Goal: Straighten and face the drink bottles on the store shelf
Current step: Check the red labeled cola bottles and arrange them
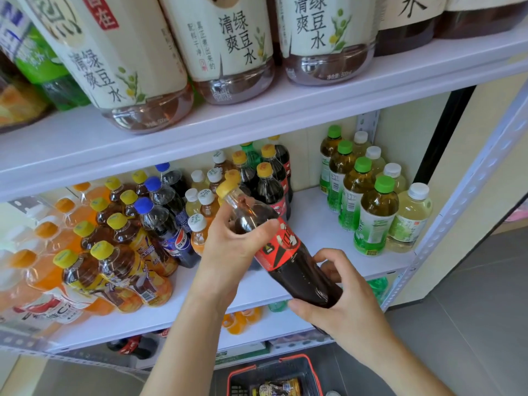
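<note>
A dark cola bottle with a yellow cap and a red-and-black label is tilted in front of the middle shelf, cap pointing up-left. My left hand grips its neck and shoulder. My right hand grips its base from below. Behind it stands a row of the same cola bottles. Left of them stand small juice bottles, blue-capped Pepsi bottles, yellow-capped iced tea bottles and orange drinks. Green-capped and white-capped tea bottles stand at the right.
The upper shelf carries large cream-labelled mung bean water bottles close to my head. A red-handled basket with a bottle in it sits on the floor below. More bottles lie on the bottom shelf. A perforated metal post borders the right side.
</note>
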Motion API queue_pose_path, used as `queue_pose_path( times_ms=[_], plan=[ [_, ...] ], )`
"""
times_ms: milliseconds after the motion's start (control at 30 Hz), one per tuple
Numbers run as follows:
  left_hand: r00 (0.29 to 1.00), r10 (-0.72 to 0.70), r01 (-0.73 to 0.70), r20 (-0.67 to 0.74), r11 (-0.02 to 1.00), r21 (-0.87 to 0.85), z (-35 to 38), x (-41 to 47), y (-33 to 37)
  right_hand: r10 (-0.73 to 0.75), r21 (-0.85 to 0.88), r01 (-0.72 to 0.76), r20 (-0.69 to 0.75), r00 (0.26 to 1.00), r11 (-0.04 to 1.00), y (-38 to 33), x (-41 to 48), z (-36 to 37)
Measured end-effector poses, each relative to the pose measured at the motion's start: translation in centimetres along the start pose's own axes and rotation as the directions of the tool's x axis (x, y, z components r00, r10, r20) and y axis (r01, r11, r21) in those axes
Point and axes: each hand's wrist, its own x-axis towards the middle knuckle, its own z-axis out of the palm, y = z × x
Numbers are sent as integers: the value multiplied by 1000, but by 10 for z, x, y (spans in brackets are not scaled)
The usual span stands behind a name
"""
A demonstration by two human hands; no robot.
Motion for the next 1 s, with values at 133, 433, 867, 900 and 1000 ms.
queue_pose_path(
  times_ms=[133, 433, 867, 900, 1000],
  plan=[
    [999, 34, -33, -15, 999, 18, 2, -8, -8, 8, -68, 1, 133, 991, 998, 6, 4, 1],
    [957, 153, -214, 247, 947, 241, 0, -26, -7, -45, 149, 12, 216, 975, 989, 9, 23, 11],
    [989, -89, 110, -115, 975, 193, -104, 44, -78, -10, 193, 8, 9, 1000, 981, 24, 92, 19],
    [989, -100, 120, -106, 973, 197, -107, 50, -82, -2, 192, 3, -7, 1000, 981, 27, 99, 22],
    [989, -121, 136, -86, 969, 207, -111, 59, -89, 8, 177, 1, -53, 999, 984, 34, 116, 32]
  ],
)
